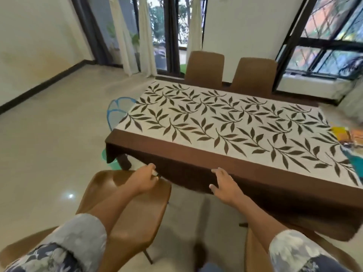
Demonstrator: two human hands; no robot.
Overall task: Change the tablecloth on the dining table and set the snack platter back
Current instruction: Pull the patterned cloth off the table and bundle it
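**Both hands at the near drop of the tablecloth**

The tablecloth [225, 124], cream with dark leaf sprays and a broad brown border, lies spread over the dining table [125, 161] and fills the centre and right of the frame. Its brown border hangs over the near edge toward the lower middle.

The left hand [146, 178], at lower centre-left, has curled fingers that pinch the hanging hem between thumb and fingertips. The right hand [223, 183], at lower centre, lies against the same drop. Its fingers are straight and held side by side, with the thumb set apart toward the left. Whether that thumb hooks under the hem cannot be told. Patterned rolled sleeves occupy both bottom corners.

A brown chair [125, 209] stands below the left hand at lower left. Two matching chairs [204, 69] stand behind the table's far edge at upper centre.

A blue-rimmed basket [117, 108] shows beyond the table's left end, and a green basin [105, 154] sits by the table leg. Blurred colourful items [349, 134] lie at the right edge.
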